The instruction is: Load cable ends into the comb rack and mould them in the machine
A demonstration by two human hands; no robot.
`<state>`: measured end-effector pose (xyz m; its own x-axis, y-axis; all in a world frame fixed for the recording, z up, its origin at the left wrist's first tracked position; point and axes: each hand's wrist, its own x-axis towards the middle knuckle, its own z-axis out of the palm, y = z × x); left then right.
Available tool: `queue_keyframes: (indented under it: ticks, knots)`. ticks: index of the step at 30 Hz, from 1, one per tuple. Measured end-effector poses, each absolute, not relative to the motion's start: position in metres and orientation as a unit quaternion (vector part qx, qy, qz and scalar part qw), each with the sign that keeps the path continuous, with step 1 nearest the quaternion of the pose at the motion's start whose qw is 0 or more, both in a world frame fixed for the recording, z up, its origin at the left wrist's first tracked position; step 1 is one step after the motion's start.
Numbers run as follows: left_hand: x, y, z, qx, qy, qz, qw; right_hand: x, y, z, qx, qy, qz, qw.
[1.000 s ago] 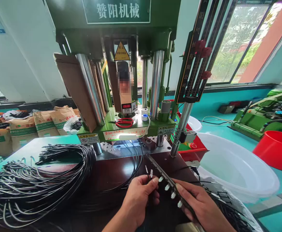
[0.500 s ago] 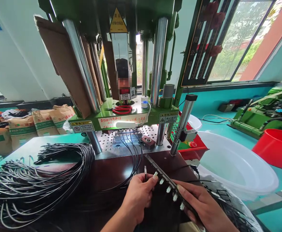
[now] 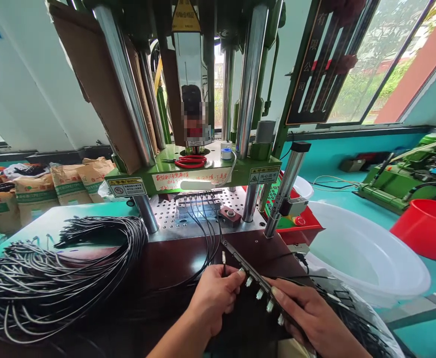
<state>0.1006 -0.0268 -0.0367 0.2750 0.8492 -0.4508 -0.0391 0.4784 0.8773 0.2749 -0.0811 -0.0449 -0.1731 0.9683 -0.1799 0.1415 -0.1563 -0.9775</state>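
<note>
My right hand (image 3: 309, 308) is closed around the lower part of a long dark metal bar (image 3: 250, 267), which slants across the table. Several silver plug ends (image 3: 259, 294) stick out along the bar's left side. My left hand (image 3: 216, 293) is closed in a pinch, with a black cable end (image 3: 224, 257) standing up between its fingers, its tip silver. Thumb and fingertip of that hand touch the uppermost plug on the bar. Behind them, several black cables (image 3: 199, 223) run into a clear-looking mould block (image 3: 195, 206) on the press bed.
A green press (image 3: 195, 181) with steel columns stands ahead; red-handled pliers (image 3: 190, 161) lie on its plate. A big bundle of black cables (image 3: 124, 268) covers the left. At the right are a white tub (image 3: 367, 248), a red bucket (image 3: 427, 228) and a red control box (image 3: 307, 221).
The view has tilted slightly downward. Both hands keep their hold, and the cable end in my left hand shows a little higher above the fingers.
</note>
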Motion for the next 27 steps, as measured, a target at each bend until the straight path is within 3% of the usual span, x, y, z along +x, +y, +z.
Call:
queue_keyframes:
  ticks: [6,12,18,27]
  knots:
    - [0.089,-0.028,-0.020,0.492,0.542,0.406,0.547,0.278,-0.082,-0.052,-0.548,-0.454,0.574,0.404]
    - [0.069,-0.031,-0.004,0.362,0.458,0.451,0.675,0.280,-0.081,-0.052,-0.545,-0.462,0.570,0.406]
    - [0.078,-0.025,-0.022,0.405,0.493,0.350,0.686,0.280,-0.081,-0.054,-0.549,-0.479,0.558,0.396]
    - [0.085,-0.022,-0.024,0.419,0.534,0.333,0.654,0.281,-0.080,-0.056,-0.536,-0.479,0.573,0.395]
